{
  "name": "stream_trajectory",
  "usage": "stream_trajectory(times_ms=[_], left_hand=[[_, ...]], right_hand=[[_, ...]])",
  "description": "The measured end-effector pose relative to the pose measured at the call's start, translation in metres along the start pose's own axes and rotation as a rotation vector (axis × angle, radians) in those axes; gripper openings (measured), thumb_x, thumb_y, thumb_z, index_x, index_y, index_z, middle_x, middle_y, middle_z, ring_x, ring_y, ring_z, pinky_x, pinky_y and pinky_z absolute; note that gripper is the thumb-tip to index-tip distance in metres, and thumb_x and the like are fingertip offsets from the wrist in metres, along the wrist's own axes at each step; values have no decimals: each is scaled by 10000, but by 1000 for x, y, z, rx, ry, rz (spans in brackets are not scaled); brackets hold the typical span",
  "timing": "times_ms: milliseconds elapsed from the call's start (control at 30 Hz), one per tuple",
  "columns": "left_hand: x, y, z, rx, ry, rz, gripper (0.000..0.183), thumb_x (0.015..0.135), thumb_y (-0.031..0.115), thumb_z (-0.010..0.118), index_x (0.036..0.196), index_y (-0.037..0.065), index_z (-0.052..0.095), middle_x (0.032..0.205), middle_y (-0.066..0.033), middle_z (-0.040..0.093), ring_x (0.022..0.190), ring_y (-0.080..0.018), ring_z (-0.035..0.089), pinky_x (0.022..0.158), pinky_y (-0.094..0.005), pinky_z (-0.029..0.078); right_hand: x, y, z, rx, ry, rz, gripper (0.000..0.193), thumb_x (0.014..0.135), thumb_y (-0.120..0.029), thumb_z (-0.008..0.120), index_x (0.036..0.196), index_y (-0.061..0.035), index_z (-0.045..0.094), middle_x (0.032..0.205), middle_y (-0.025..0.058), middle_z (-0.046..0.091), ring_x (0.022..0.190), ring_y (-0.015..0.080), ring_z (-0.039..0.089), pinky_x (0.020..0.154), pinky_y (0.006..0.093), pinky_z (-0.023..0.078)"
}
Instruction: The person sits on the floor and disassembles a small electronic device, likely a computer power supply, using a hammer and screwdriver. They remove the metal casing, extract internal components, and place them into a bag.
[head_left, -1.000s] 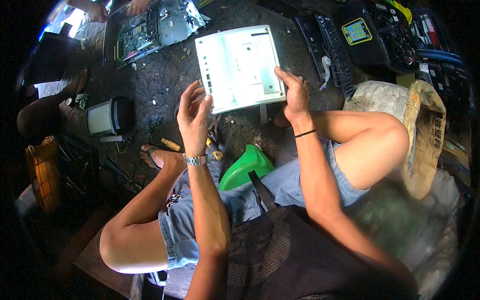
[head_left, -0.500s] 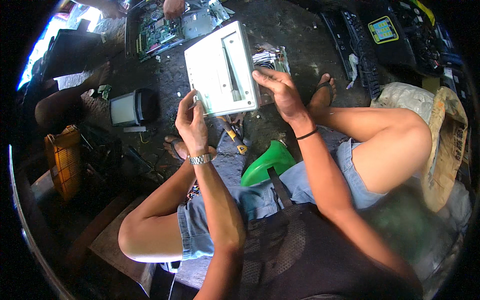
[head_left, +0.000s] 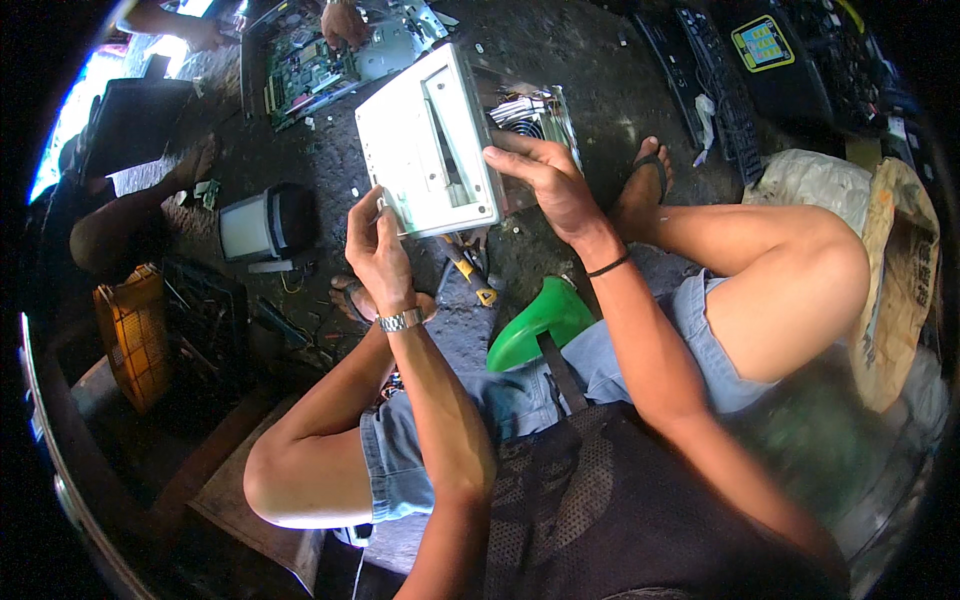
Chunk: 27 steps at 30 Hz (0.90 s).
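Note:
A white rectangular panel with a long recessed slot and small screw holes is held up in front of me, tilted. My left hand grips its lower left corner between thumb and fingers. On the right edge, my right hand pinches it with the thumb on the near face. Behind the panel, partly hidden, stands an open metal unit with a fan and wires. A yellow-and-black handled tool lies on the ground below the panel. Nearer to me is a green plastic piece between my legs.
At the top, another person's hand is over a metal chassis with circuit boards. A small grey-faced box and an orange crate stand left. Keyboards and a brown sack are at right.
The panel and both my hands have shifted slightly left. At the top left, the other person's arm reaches further into view.

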<state>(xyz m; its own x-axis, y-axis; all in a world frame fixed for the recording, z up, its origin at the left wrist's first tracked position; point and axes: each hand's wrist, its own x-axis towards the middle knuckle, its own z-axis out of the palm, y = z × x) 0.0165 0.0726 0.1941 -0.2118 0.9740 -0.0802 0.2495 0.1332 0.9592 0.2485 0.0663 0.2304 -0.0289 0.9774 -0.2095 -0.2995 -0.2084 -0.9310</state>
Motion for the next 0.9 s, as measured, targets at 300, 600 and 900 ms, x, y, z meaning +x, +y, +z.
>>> stream_trajectory(times_ms=[300,600,900], left_hand=[[0,3,0,21,4,-8,330,972,76,635,1284,-27,662,1203,-117,695,1039,-151,626,898,-301,510],[-10,20,20,488,-31,302,484,1044,328,573,1382,-18,546,1360,-223,543,1276,-350,486,1120,-447,347],[-4,34,4,141,-203,138,575,981,113,694,1487,0,446,1300,-107,576,1083,-162,609,934,-313,522]], right_hand=[[2,4,-1,-31,21,-21,365,993,-222,661,1250,32,713,1152,75,751,1048,121,668,980,284,494],[6,26,9,77,-129,-4,444,951,-94,609,1362,72,619,1301,149,697,1206,210,644,1110,342,455],[2,30,54,-17,-40,78,464,923,-24,543,1371,78,604,1349,200,671,1235,222,626,1092,364,473]])
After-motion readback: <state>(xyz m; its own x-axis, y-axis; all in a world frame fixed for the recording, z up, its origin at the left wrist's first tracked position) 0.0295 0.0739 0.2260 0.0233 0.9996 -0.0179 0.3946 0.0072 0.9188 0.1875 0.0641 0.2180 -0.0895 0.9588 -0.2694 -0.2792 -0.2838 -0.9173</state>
